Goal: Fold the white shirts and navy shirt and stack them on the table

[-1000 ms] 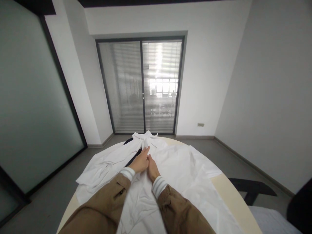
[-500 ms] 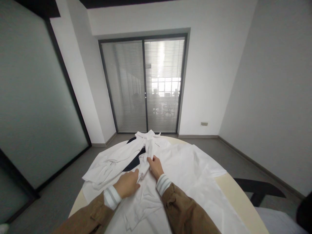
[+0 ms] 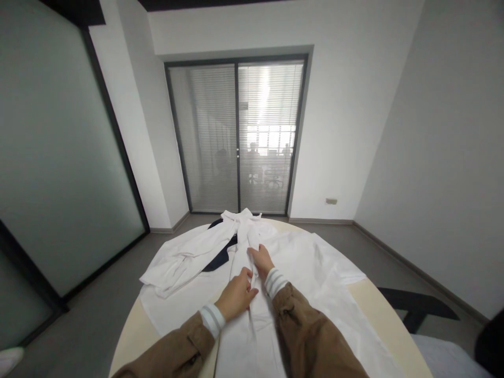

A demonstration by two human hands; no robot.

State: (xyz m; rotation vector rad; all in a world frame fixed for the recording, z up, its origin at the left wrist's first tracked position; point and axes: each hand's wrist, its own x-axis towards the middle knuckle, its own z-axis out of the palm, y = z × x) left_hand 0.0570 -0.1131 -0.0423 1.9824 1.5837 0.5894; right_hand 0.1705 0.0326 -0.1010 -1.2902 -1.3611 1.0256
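Observation:
A long white collared shirt (image 3: 315, 283) lies spread over a round table, its collar (image 3: 236, 215) at the far edge. My left hand (image 3: 238, 294) is closed on the shirt's front edge, low and near the middle. Slightly farther up and to the right, my right hand (image 3: 262, 260) pinches the same front strip between thumb and fingers. A sleeve (image 3: 177, 257) stretches out toward the left. Beside that sleeve a dark navy patch of cloth (image 3: 217, 261) shows; whether it belongs to the shirt I cannot tell.
The pale table's rim (image 3: 378, 310) curves around the shirt. At the right stands a black chair part (image 3: 417, 303) next to a light grey surface (image 3: 444, 357). Beyond the table are a glass door with blinds (image 3: 236, 142) and a wall socket (image 3: 331, 201).
Both hands have moved right, with the left hand bringing the near front edge of the shirt along. The cloth beneath them now lies straighter, and more table shows at the left.

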